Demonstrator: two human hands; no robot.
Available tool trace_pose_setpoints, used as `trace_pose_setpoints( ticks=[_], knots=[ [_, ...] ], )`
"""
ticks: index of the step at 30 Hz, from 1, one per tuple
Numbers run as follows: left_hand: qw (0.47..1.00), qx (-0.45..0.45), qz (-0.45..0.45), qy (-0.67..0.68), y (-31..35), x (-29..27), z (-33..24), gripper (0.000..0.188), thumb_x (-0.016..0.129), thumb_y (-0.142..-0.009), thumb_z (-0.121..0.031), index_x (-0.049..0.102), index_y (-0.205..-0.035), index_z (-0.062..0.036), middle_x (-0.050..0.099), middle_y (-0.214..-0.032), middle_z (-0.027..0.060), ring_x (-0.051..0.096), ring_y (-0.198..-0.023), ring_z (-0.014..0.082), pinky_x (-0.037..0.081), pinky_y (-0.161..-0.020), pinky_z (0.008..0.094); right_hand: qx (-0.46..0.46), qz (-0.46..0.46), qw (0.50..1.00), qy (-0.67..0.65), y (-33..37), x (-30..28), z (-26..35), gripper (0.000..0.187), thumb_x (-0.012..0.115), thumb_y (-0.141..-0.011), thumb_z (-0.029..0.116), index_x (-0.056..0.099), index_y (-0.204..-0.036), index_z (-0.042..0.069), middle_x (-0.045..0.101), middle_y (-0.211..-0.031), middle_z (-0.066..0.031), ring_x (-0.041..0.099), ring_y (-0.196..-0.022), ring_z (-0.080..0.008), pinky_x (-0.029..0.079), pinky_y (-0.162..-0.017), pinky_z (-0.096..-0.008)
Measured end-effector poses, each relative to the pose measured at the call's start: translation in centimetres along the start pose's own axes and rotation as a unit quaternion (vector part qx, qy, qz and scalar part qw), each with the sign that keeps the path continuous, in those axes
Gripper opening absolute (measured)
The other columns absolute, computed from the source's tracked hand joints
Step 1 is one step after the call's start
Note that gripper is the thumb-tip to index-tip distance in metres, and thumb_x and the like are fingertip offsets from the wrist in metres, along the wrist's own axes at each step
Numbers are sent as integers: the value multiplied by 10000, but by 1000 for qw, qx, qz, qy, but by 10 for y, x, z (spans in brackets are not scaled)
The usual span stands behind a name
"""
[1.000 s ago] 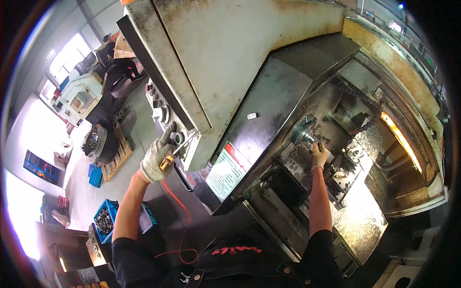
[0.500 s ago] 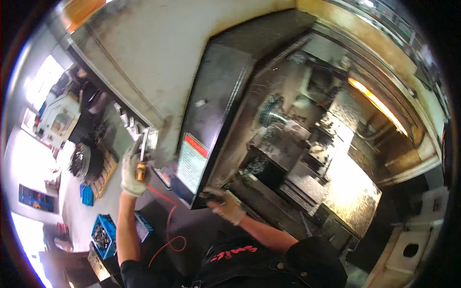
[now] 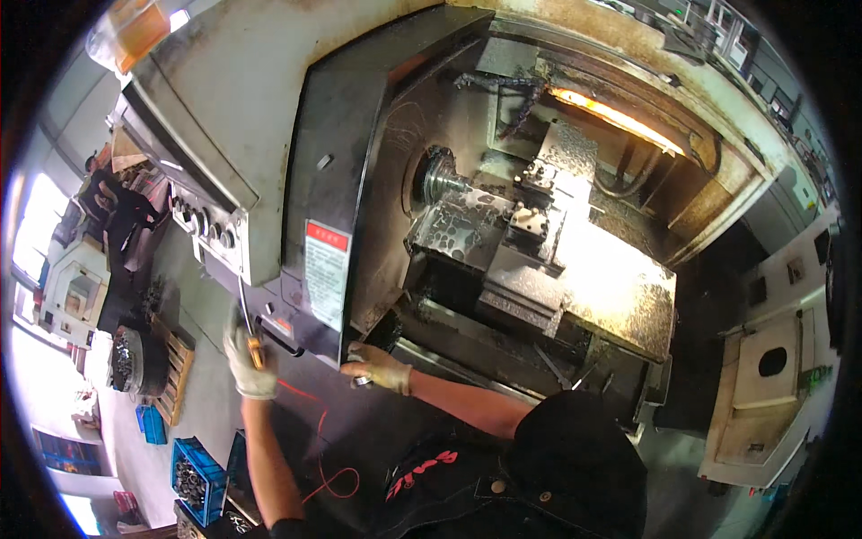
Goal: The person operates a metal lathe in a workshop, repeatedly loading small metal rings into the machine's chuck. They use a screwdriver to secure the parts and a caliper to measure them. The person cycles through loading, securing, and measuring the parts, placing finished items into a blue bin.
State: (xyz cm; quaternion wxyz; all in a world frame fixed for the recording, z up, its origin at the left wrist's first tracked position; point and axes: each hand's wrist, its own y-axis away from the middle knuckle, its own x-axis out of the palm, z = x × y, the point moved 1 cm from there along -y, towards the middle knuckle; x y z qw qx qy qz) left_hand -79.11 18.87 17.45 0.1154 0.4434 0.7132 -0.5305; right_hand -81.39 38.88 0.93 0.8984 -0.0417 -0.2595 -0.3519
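My left hand (image 3: 250, 364), in a whitish work glove, is closed around what looks like a screwdriver (image 3: 256, 352) with an orange handle. Its long thin metal shaft points up toward the lower end of the knobbed control panel (image 3: 211, 229). My right hand (image 3: 382, 368), gloved too, is by the bottom corner of the dark machine door (image 3: 328, 180). Its fingers are curled round a small shiny metal piece, seemingly round and ring-like, partly hidden by the glove. To the right is the lathe's interior, with a round chuck (image 3: 438, 175) and a tool block (image 3: 530, 220).
A glowing lamp (image 3: 615, 117) lights the chip-strewn interior. Lower left, a blue crate (image 3: 199, 481) holds metal parts, and a wooden pallet (image 3: 176, 373) stands beyond. A red hose (image 3: 337, 485) loops across the floor. A person in dark clothing (image 3: 121, 207) is at far left.
The view has swung, so the machine sits further left. My left hand with the screwdriver has dropped lower from the control panel. My right hand still stays near the door's bottom corner.
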Motion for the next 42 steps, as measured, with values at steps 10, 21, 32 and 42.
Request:
trace_pose_setpoints(
  ticks=[10, 21, 32, 42],
  knots=[
    [839, -499, 124, 174, 409, 77, 92, 335, 625, -711, -52, 561, -1040, -50, 612, -852, 42, 568, -763, 151, 466, -724, 288, -31, -187, 977, 93, 165, 13, 6, 436, 607, -861, 291, 498, -1189, 25, 600, -911, -55, 590, -704, -117, 452, -617, -254],
    [642, -623, 445, -48, 630, -3, 77, 364, 584, -718, -183, 580, -1069, -88, 611, -1065, 204, 578, -1032, 364, 471, -838, 428, -57, -410, 905, 100, 350, 20, -31, 286, 610, -847, 187, 535, -1087, 50, 610, -926, -93, 602, -652, -152, 479, -520, -262],
    [737, -593, 323, 21, 531, -15, 105, 346, 572, -730, -217, 527, -1056, -109, 609, -1034, 181, 570, -1007, 368, 458, -819, 433, 256, -491, 832, -25, 407, -66, -242, 184, 604, -835, 240, 594, -898, 67, 609, -797, -50, 525, -599, -173, 403, -503, -341],
    [605, -747, 274, 41, 609, -64, 101, 603, 612, -701, -224, 474, -1282, -138, 522, -1258, 190, 509, -1169, 307, 387, -996, 364, 562, -137, 646, 498, 214, -74, -329, 556, 564, -826, 389, 481, -1302, 113, 551, -1207, -227, 545, -1127, -274, 403, -948, -358]
  ],
)
